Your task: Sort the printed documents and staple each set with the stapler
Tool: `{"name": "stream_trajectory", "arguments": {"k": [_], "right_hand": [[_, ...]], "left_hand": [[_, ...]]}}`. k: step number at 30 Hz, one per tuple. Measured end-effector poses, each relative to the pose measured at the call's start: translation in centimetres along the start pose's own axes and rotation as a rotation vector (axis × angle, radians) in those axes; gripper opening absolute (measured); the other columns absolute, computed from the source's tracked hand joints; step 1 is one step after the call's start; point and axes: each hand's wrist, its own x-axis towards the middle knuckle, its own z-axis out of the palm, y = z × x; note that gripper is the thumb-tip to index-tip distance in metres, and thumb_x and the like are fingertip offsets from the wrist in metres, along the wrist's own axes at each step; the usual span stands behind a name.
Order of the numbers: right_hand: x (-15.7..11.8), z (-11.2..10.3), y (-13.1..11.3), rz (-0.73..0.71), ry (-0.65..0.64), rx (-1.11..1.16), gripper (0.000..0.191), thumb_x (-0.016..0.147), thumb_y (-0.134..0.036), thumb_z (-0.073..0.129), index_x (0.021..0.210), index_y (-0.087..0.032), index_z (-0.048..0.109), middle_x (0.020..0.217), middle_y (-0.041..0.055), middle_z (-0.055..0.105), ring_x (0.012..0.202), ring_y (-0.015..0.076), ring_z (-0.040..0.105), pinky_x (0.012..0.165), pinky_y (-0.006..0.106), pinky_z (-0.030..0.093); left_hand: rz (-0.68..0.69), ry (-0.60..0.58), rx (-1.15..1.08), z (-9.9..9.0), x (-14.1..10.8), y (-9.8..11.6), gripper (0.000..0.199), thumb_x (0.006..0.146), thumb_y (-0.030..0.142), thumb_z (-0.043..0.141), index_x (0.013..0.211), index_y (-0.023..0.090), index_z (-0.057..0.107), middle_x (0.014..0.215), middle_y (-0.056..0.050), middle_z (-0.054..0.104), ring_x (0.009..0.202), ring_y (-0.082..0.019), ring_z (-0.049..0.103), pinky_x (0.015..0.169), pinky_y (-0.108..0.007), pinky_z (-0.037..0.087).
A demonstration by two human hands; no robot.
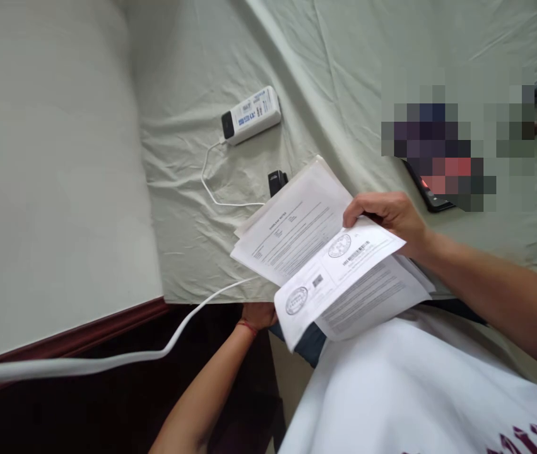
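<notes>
Several printed sheets (287, 233) spread out at the centre, over the cloth's near edge and close to my white shirt. One folded sheet (339, 274) with round stamps and a barcode lies on top. My right hand (386, 217) grips the papers at their upper right edge, its thumb over the page and its other fingers curled behind. My left hand (259, 314), with a red string at the wrist, is at the cloth's edge by the papers' lower left; its fingers are hidden beneath them.
A white power bank (252, 115) with a cable lies beyond the papers, near a small black object (276, 183). At the right is a partly blurred phone (431, 189). A thick white cord (154, 355) crosses the lower left.
</notes>
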Motion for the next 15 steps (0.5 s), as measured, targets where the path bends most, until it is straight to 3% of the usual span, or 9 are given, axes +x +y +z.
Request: {"name": "stream_trajectory", "arguments": {"k": [6,9,12,15], "right_hand": [[0.1,0.1,0.4,-0.052,0.006,-0.044,0.014,0.080,-0.022,0.076,0.073,-0.026,0.064,0.080,0.0019,0.071,0.072,0.0204,0.064,0.065,0.037,0.046],[0.2,0.1,0.8,-0.080,0.086,-0.096,0.014,0.078,-0.021,0.078,0.072,-0.023,0.065,0.107,0.0046,0.075,0.073,0.0170,0.062,0.065,0.035,0.045],[0.2,0.1,1.1,-0.080,0.148,-0.132,0.011,0.077,-0.022,0.078,0.074,-0.021,0.067,0.136,0.0062,0.069,0.066,0.0117,0.056,0.062,0.033,0.041],[0.1,0.1,1.1,-0.038,0.134,-0.162,0.012,0.075,-0.021,0.080,0.074,-0.019,0.068,0.148,0.0083,0.064,0.065,0.0105,0.055,0.063,0.033,0.042]], "left_hand": [[-0.001,0.030,0.012,0.0,0.2,0.0,0.046,0.090,0.046,0.058,0.126,0.024,0.076,0.133,-0.014,0.073,0.132,-0.043,0.060,0.115,-0.061,0.043],[0.000,0.043,-0.009,0.2,-0.1,-0.1,0.045,0.091,0.044,0.055,0.125,0.024,0.076,0.131,-0.014,0.074,0.132,-0.041,0.060,0.116,-0.061,0.042],[-0.015,0.005,-0.022,0.1,-0.2,0.0,0.047,0.089,0.044,0.055,0.126,0.023,0.075,0.130,-0.014,0.074,0.133,-0.043,0.059,0.113,-0.061,0.045],[-0.029,-0.050,-0.026,-0.6,0.1,0.2,0.049,0.087,0.043,0.058,0.126,0.019,0.075,0.130,-0.015,0.074,0.132,-0.044,0.060,0.113,-0.061,0.046]]}}
